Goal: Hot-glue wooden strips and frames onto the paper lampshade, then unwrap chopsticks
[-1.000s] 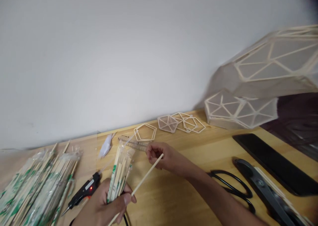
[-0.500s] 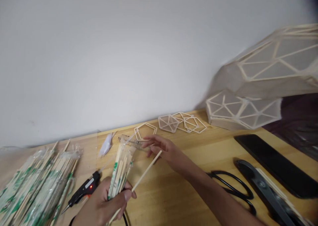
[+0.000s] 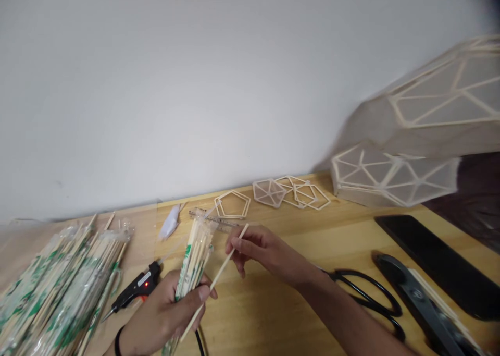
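My left hand point(image 3: 172, 304) is closed around a clear plastic pack of wooden chopsticks point(image 3: 195, 257) with green printing. Under its thumb it also pins one bare chopstick point(image 3: 219, 273), which slants up to the right. Near that stick's upper end is my right hand point(image 3: 253, 249), thumb and fingertips pinched on it. More packed chopsticks point(image 3: 74, 278) lie in a heap at the left. Between the heap and my left wrist lies a black glue gun point(image 3: 135, 288) with a lit red light.
Along the wall lie a pentagon stick frame point(image 3: 233, 205), a ruler point(image 3: 219, 221), a covered pentagon point(image 3: 269, 193) and a white bag point(image 3: 170, 223). A large covered stick structure point(image 3: 394, 173) stands at right. Nearer are scissors point(image 3: 367, 293), a grey-black tool point(image 3: 414, 293) and a black phone-like slab point(image 3: 433, 262).
My right hand has come down and nearer to me, its spread fingers now closing on the upper end of the bare chopstick. The view has shifted slightly to the left.
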{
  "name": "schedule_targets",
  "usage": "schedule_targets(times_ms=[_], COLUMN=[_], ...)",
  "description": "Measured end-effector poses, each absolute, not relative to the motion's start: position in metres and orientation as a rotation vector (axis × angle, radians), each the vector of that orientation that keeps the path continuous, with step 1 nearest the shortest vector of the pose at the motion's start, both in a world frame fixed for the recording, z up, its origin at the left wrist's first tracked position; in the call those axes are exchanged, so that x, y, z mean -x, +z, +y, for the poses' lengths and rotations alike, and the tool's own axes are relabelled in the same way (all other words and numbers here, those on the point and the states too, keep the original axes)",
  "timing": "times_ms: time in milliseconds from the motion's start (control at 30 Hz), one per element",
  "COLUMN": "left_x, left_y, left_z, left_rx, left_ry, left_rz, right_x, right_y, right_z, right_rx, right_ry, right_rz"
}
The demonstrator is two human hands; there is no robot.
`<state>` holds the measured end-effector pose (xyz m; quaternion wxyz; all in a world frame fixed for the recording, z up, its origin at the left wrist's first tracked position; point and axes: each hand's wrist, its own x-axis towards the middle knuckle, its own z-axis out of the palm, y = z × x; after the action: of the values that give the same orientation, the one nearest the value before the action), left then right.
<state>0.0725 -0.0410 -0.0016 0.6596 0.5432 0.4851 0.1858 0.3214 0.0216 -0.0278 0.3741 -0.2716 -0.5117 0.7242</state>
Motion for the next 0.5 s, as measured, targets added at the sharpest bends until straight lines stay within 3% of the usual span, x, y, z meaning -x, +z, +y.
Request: schedule_targets(times_ms=[500], left_x=[-0.075], left_y=[-0.005], left_z=[-0.041], left_rx=[-1.151], left_ry=[0.496], left_rz=[1.097], right_x=[-0.305], right_y=[-0.025], right_z=[0.012], right_rx=[0.666], right_ry=[1.96], right_rz=[-1.378])
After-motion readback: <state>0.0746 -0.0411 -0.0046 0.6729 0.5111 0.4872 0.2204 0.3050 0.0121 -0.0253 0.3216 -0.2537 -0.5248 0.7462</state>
